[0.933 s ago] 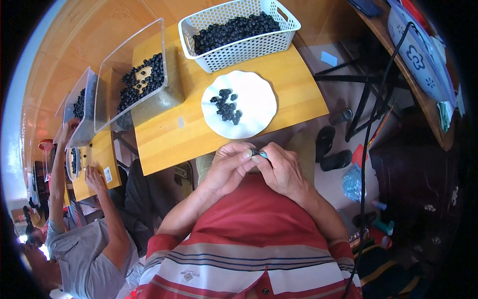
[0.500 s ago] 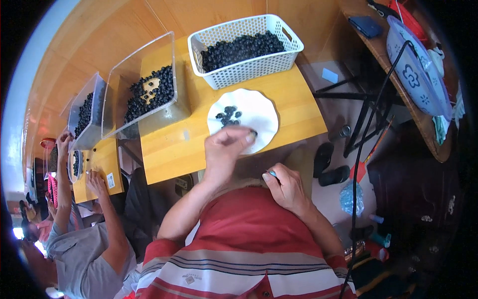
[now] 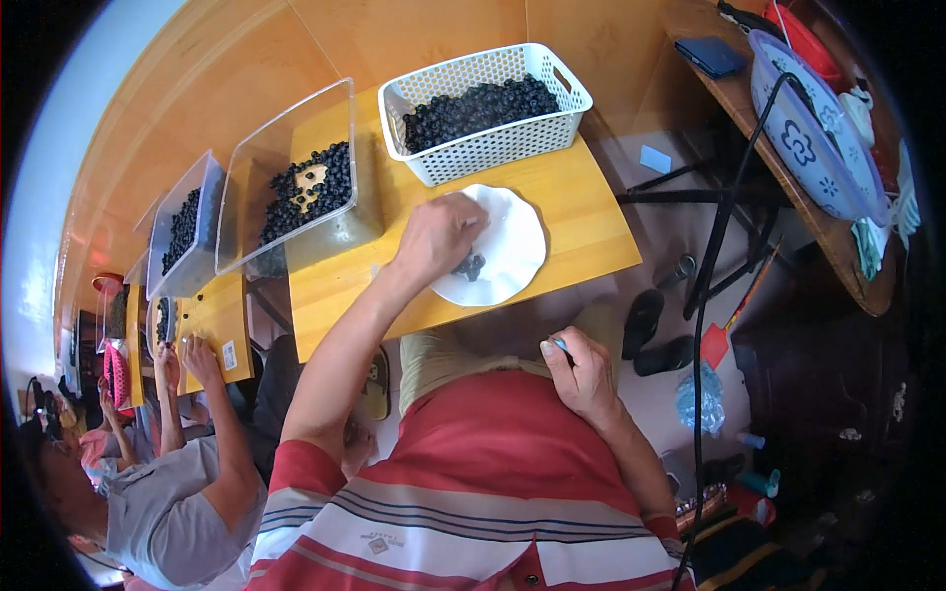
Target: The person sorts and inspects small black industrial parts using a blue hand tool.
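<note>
The left hand (image 3: pixel 440 234) reaches over a white plate (image 3: pixel 517 236), its fingers curled downward; whether they grip anything is hidden. The right hand (image 3: pixel 581 372) is closed around a small light-blue thing (image 3: pixel 561 344), near the waist and short of the table edge. A few dark berries (image 3: pixel 475 266) lie on the plate, just below the left hand.

The plate sits on a yellow wooden table (image 3: pixel 591 222), near its front edge. Beyond the left hand, a white basket (image 3: pixel 448 167) full of berries stands at the far side; to that hand's left is a clear bin (image 3: pixel 367 222) holding more, with part of its bottom showing. A wooden wall (image 3: pixel 424 34) rises behind them.

To the right of the right hand, dark slippers (image 3: pixel 663 357) lie on the pale floor (image 3: pixel 650 231), and farther off a flowered basin (image 3: pixel 803 143) leans on a brown side table (image 3: pixel 847 266). Well left of both hands, a co-worker in a grey shirt (image 3: pixel 172 512) works at another table (image 3: pixel 219 315).
</note>
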The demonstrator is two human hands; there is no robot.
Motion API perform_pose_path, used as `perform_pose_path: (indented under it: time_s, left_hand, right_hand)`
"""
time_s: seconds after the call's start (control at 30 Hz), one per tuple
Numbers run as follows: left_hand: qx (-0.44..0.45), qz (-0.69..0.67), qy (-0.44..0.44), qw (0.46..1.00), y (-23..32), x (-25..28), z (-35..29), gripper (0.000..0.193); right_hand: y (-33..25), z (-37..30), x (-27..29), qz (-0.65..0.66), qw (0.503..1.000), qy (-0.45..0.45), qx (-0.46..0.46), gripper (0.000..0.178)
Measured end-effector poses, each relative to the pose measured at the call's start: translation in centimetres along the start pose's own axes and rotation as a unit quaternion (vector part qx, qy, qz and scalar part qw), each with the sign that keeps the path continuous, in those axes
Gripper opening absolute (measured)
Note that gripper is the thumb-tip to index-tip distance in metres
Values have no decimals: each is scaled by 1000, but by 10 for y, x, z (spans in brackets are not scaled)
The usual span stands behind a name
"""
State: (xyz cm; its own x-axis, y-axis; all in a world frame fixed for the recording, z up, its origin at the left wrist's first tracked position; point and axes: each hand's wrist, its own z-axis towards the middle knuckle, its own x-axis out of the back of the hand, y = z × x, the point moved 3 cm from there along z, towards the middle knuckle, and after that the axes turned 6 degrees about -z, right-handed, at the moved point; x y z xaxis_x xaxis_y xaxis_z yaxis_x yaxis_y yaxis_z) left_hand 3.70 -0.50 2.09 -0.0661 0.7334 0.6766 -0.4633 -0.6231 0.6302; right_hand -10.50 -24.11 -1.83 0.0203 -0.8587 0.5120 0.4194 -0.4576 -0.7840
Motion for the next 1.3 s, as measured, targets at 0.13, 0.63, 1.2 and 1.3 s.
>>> perform_pose_path:
  time_s: [0.13, 0.63, 1.2, 1.3]
  left_hand:
    - [-26, 72, -108, 991, 2, -11, -29, 13]
    - [-55, 100, -151, 982, 24, -19, -33, 11]
    - [278, -596, 45, 752, 17, -18, -67, 9]
    - [294, -671, 46, 679, 13, -29, -79, 10]
  right_hand:
    - [1, 0, -2, 0, 1000, -14, -7, 22]
    - [0, -4, -4, 9, 1000, -8, 4, 25]
    - [5, -3, -9, 57, 997, -22, -56, 28]
    - [2, 0, -8, 61, 995, -31, -76, 28]
